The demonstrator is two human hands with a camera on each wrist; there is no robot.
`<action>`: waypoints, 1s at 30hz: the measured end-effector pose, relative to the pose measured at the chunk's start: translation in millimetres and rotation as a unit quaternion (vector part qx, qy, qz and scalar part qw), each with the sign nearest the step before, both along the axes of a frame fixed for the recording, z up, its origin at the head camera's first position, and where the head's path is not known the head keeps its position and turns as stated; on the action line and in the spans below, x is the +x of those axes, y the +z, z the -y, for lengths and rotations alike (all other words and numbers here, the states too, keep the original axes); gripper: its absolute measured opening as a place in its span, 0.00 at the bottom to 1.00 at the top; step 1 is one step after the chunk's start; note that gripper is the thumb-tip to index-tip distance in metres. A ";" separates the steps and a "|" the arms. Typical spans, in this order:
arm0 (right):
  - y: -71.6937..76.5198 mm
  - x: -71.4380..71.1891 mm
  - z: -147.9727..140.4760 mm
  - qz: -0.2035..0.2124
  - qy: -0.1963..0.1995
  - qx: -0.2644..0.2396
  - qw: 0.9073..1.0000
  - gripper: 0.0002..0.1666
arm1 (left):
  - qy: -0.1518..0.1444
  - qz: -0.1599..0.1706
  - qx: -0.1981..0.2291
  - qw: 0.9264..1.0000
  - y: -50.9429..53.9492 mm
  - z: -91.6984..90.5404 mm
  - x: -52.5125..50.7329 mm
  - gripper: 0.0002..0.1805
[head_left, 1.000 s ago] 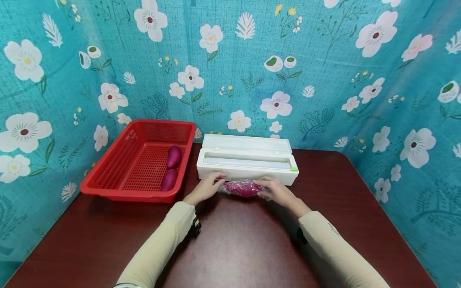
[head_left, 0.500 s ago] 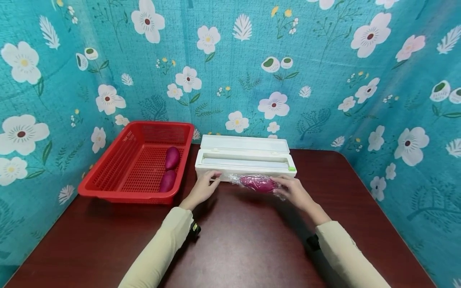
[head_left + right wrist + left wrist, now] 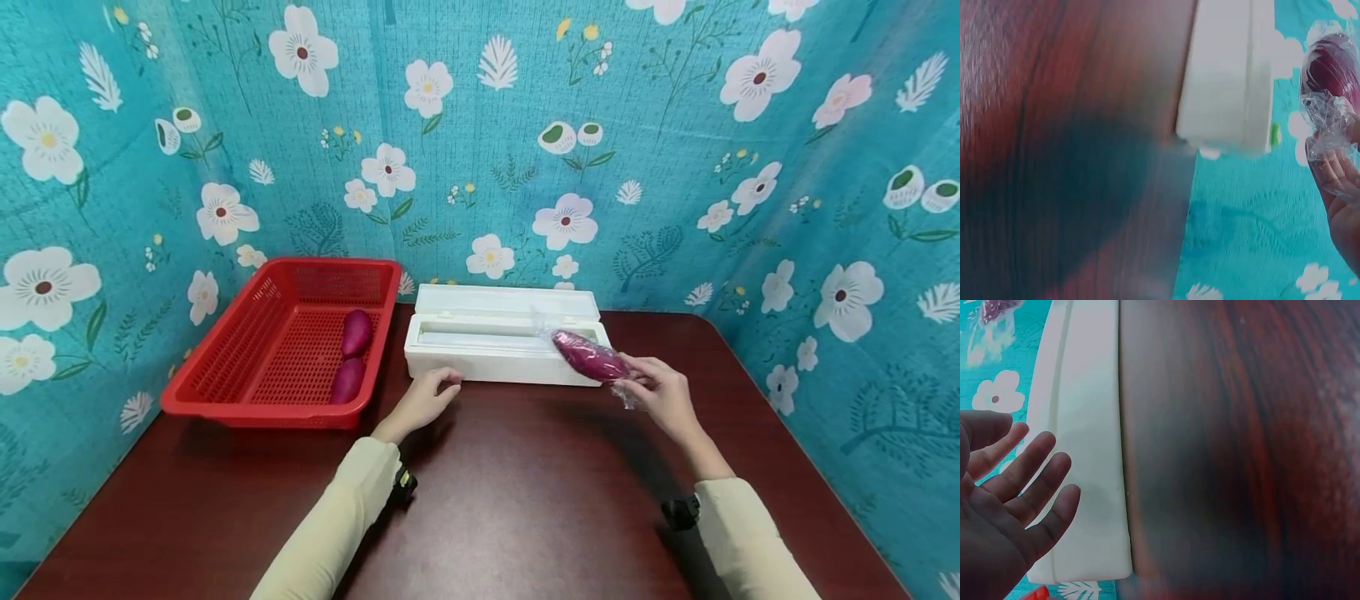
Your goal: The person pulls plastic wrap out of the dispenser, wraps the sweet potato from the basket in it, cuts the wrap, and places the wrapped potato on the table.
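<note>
A purple sweet potato wrapped in clear plastic film is raised over the right part of the white wrap dispenser, tilted with its far end up and to the left. My right hand pinches it by the near right end. In the right wrist view, crumpled film bunches around the fingers of that hand. By the dispenser's front left corner is my left hand, holding nothing. Its fingers are spread and loosely bent in the left wrist view.
The dispenser's lid stands raised at the back, with a roll in the trough. A red plastic basket on the left holds two unwrapped sweet potatoes. A flowered blue cloth surrounds the dark wooden table.
My right hand has carried the wrapped sweet potato up and to the right, away from the left hand. My left hand has let go of it and stays near the dispenser.
</note>
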State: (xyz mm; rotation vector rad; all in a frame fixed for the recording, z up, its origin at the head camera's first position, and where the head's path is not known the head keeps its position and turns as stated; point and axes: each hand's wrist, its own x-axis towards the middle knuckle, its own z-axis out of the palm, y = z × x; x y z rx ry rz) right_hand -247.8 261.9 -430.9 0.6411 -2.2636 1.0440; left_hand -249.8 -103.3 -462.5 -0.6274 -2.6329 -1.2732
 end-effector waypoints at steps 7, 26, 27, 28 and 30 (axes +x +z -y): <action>-8.8 -4.1 -37.6 0.091 -0.093 -0.108 0.986 0.24 | -0.002 -0.002 -0.008 1.000 0.4 1.6 0.8 0.09; -16.4 13.6 -62.1 0.335 -0.226 -0.040 0.914 0.29 | -0.030 0.017 -0.014 0.999 -1.5 1.7 4.5 0.09; -15.6 14.7 -61.6 0.344 -0.221 -0.039 0.912 0.29 | -0.029 0.019 -0.015 0.999 -1.8 1.5 4.5 0.09; -15.3 15.6 -61.3 0.354 -0.216 -0.040 0.909 0.28 | -0.029 0.020 -0.016 0.999 -2.1 1.3 4.6 0.09; -15.4 16.5 -61.0 0.369 -0.208 -0.041 0.905 0.28 | -0.026 0.025 -0.019 0.999 -2.7 1.1 5.0 0.09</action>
